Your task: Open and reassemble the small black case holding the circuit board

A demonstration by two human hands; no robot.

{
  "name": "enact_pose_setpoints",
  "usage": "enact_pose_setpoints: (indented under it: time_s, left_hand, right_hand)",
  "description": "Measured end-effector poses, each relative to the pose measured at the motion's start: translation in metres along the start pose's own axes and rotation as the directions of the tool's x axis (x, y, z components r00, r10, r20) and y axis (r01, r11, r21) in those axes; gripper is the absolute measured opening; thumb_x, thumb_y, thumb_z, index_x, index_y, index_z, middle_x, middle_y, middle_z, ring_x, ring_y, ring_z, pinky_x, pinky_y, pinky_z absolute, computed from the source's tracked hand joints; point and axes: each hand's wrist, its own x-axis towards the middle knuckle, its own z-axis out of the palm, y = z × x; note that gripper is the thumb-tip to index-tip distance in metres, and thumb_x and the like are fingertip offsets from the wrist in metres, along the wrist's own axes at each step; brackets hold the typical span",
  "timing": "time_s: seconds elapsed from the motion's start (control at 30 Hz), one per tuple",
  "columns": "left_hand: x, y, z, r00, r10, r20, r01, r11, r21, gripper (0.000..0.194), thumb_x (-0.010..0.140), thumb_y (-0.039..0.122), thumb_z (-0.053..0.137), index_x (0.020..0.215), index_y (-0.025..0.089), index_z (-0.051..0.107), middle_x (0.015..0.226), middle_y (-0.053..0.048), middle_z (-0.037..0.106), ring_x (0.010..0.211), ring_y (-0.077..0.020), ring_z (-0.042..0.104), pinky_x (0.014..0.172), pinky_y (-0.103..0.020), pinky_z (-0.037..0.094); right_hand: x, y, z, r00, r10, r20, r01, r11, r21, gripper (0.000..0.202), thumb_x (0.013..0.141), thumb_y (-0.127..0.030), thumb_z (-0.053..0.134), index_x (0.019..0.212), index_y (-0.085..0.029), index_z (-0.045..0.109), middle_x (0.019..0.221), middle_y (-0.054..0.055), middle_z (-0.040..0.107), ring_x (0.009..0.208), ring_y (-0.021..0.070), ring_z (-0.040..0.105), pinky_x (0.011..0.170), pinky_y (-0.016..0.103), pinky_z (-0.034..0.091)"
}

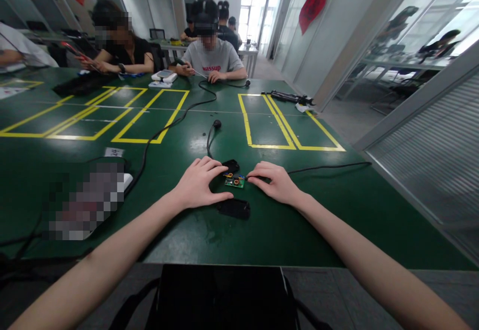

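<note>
A small green circuit board (235, 181) with copper-coloured coils lies on the green table between my hands. My left hand (200, 182) is at the board's left, thumb and fingers spread apart with nothing held between them. One black plastic casing half (231, 165) lies just beyond the board, partly behind my left fingertips. Nearer to me is a second black casing half (235, 208), close under my left thumb tip. My right hand (275, 182) pinches the end of a black cable (329, 167) at the board's right edge; the exact contact is too small to see.
A black cable with a round plug (217, 124) lies beyond the hands. At the left, a blurred-out device (90, 200) sits beside a long cord (149, 143). Yellow tape rectangles (247, 120) mark the table (299, 235). A black tripod (288, 97) lies at the far right; people sit opposite.
</note>
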Motion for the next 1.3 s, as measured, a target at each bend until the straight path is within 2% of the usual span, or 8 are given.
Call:
enact_pose_setpoints:
  time_s: [0.1,0.2,0.63,0.8,0.93,1.03,1.13,1.3]
  left_hand:
    - [0.002,-0.002,-0.003,0.999,0.011,-0.045,-0.011,1.0,0.015,0.031,0.092,0.046,0.066,0.107,0.019,0.073,0.108,-0.009,0.074,0.103,-0.0282,0.061,0.091,-0.045,0.046]
    - [0.002,-0.005,-0.004,0.999,0.035,-0.019,-0.035,0.999,0.021,0.022,0.09,0.039,0.065,0.097,0.019,0.071,0.096,-0.006,0.072,0.098,-0.0265,0.06,0.09,-0.043,0.044]
    - [-0.001,-0.022,-0.006,0.99,-0.015,0.138,0.014,1.0,0.004,0.056,0.086,0.032,0.059,0.14,0.019,0.058,0.133,-0.013,0.061,0.119,-0.0316,0.061,0.103,-0.047,0.05]
    - [-0.001,-0.016,-0.007,0.992,-0.035,0.125,0.048,0.994,-0.101,0.064,0.089,0.058,0.065,0.141,0.021,0.055,0.126,-0.012,0.061,0.107,-0.03,0.065,0.096,-0.046,0.052]
    - [-0.001,-0.011,0.003,0.99,-0.011,0.143,0.021,0.997,-0.072,0.08,0.081,0.065,0.074,0.144,0.022,0.054,0.126,-0.013,0.062,0.11,-0.0329,0.063,0.098,-0.049,0.05]
    - [0.0,-0.008,0.011,0.99,-0.04,0.132,0.048,0.997,-0.062,0.076,0.081,0.056,0.075,0.144,0.019,0.055,0.125,-0.014,0.062,0.109,-0.0323,0.063,0.098,-0.048,0.05]
    - [0.001,-0.006,0.013,0.988,-0.087,0.126,0.094,0.994,-0.051,0.07,0.082,0.049,0.074,0.142,0.017,0.057,0.121,-0.014,0.063,0.106,-0.0321,0.064,0.096,-0.047,0.051]
    - [0.004,-0.01,0.012,0.986,-0.129,0.106,0.133,0.991,-0.031,0.064,0.085,0.047,0.07,0.14,0.017,0.058,0.113,-0.012,0.063,0.103,-0.0309,0.065,0.094,-0.046,0.052]
  right_hand:
    - [0.0,-0.004,0.001,0.998,-0.054,-0.031,0.054,0.999,-0.005,0.026,0.104,-0.036,0.058,0.094,-0.021,0.078,0.086,0.007,0.074,0.083,0.0209,0.067,0.074,0.034,0.054]
    - [0.0,-0.007,0.005,0.995,-0.099,-0.026,0.098,0.995,-0.015,0.026,0.104,-0.035,0.058,0.095,-0.021,0.078,0.085,0.007,0.074,0.083,0.0208,0.067,0.073,0.034,0.054]
    - [0.0,-0.012,0.018,1.0,0.021,-0.002,-0.021,1.0,-0.001,0.022,0.102,-0.033,0.062,0.091,-0.021,0.077,0.084,0.006,0.072,0.084,0.0199,0.067,0.075,0.032,0.053]
    - [0.002,-0.013,0.023,0.988,0.151,0.032,-0.151,0.988,-0.013,0.017,0.1,-0.031,0.063,0.104,-0.021,0.076,0.097,0.007,0.069,0.087,0.0195,0.068,0.077,0.032,0.055]
    - [0.001,-0.017,0.021,0.985,0.157,0.075,-0.155,0.988,-0.023,0.052,0.094,-0.045,0.068,0.142,-0.026,0.061,0.134,0.011,0.061,0.106,0.0254,0.07,0.09,0.04,0.059]
    - [0.0,-0.02,0.02,0.98,0.087,0.18,-0.081,0.996,-0.041,0.076,0.084,-0.056,0.077,0.151,-0.029,0.054,0.152,0.012,0.051,0.119,0.0313,0.068,0.1,0.047,0.057]
    - [0.002,-0.021,0.022,0.972,0.102,0.214,-0.089,0.994,-0.068,0.074,0.081,-0.055,0.08,0.147,-0.029,0.057,0.154,0.011,0.052,0.12,0.0314,0.068,0.102,0.046,0.057]
    - [0.01,-0.018,0.028,0.969,0.228,0.091,-0.218,0.97,-0.111,0.071,0.082,-0.052,0.079,0.146,-0.028,0.058,0.155,0.011,0.051,0.119,0.0317,0.069,0.096,0.048,0.06]
